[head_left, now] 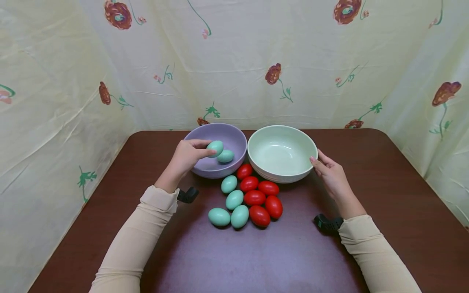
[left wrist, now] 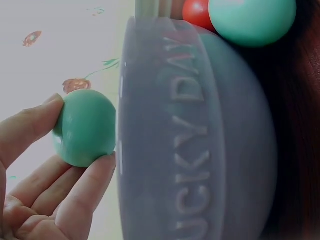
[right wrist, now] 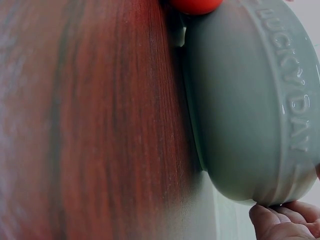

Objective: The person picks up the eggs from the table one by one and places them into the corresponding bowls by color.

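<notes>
My left hand (head_left: 188,154) pinches a mint-green egg (head_left: 215,148) between thumb and fingers over the purple bowl (head_left: 234,136). In the left wrist view, that egg (left wrist: 84,128) shows beside the bowl's outer wall (left wrist: 200,140), at rim height. Another mint-green egg (head_left: 225,156) lies inside the purple bowl. To the right, my right hand (head_left: 331,179) holds the pale green bowl (head_left: 278,173) by its right rim, thumb on top and fingers on the outside. Nothing lies inside that bowl. In the right wrist view, fingertips (right wrist: 265,217) press against its lettered side.
In front of the bowls, several mint-green eggs (head_left: 234,199) lie on the left and several red eggs (head_left: 254,198) on the right, close together on the dark wooden table (head_left: 278,260). Behind the table hangs a flowered curtain (head_left: 234,81). The two bowls stand side by side.
</notes>
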Motion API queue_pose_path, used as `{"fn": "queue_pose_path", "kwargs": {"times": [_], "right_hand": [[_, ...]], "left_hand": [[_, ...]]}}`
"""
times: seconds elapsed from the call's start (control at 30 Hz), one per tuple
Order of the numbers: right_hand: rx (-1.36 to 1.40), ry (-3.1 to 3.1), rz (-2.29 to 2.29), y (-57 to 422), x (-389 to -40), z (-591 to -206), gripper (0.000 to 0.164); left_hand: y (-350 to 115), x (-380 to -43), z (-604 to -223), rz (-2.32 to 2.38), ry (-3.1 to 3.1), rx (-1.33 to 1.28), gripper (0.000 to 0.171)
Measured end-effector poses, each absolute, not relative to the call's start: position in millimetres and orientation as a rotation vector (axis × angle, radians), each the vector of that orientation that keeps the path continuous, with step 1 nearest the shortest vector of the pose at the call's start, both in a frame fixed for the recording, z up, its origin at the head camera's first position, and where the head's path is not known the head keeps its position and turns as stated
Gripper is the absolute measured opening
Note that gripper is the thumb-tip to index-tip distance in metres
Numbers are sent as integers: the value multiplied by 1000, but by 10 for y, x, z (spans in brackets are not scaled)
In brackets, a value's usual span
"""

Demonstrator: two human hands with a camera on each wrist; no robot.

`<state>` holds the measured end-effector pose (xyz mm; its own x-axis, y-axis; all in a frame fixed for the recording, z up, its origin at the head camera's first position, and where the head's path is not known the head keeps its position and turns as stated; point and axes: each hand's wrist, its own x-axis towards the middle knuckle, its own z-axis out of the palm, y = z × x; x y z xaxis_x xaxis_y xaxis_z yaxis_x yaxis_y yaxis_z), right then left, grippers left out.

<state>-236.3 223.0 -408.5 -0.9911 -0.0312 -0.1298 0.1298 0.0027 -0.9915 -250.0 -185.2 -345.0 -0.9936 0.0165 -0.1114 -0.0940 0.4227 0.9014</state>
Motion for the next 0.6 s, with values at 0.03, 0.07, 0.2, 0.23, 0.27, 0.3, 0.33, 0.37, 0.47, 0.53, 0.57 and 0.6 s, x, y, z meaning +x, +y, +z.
{"fn": "queue_pose_path", "kwargs": {"times": [0.03,0.07,0.2,0.23,0.27,0.3,0.33,0.37,0.47,0.53,0.57,0.6], "right_hand": [[107,2141,-2138,2229,-2361,-4084,73],[106,2145,-2135,2229,-2360,-4083,73],[108,2142,-2135,2231,-2353,-4084,73],[107,2136,-2139,2231,-2351,-4086,74],[104,2130,-2144,2232,-2350,-4088,73],[101,2123,-2148,2232,-2349,-4091,74],[97,2121,-2150,2231,-2349,-4093,74],[91,2117,-2156,2232,-2350,-4095,74],[85,2122,-2155,2231,-2353,-4099,75],[85,2128,-2151,2232,-2356,-4102,75],[84,2128,-2153,2233,-2358,-4105,75],[86,2130,-2149,2235,-2358,-4105,75]], "left_hand": [[-1844,-2513,-3449,1631,2564,-72,47],[-1838,-2527,-3448,1629,2567,-79,46],[-1818,-2582,-3446,1648,2554,-102,46],[-1814,-2598,-3448,1657,2548,-108,46],[-1812,-2614,-3451,1664,2540,-113,46],[-1810,-2631,-3456,1676,2530,-117,47],[-1808,-2647,-3459,1688,2521,-123,46],[-1806,-2660,-3463,1703,2509,-131,46],[-1804,-2699,-3482,1737,2478,-158,48],[-1796,-2723,-3494,1759,2459,-169,48],[-1792,-2737,-3504,1767,2452,-170,49],[-1789,-2753,-3516,1774,2446,-171,49]]}}
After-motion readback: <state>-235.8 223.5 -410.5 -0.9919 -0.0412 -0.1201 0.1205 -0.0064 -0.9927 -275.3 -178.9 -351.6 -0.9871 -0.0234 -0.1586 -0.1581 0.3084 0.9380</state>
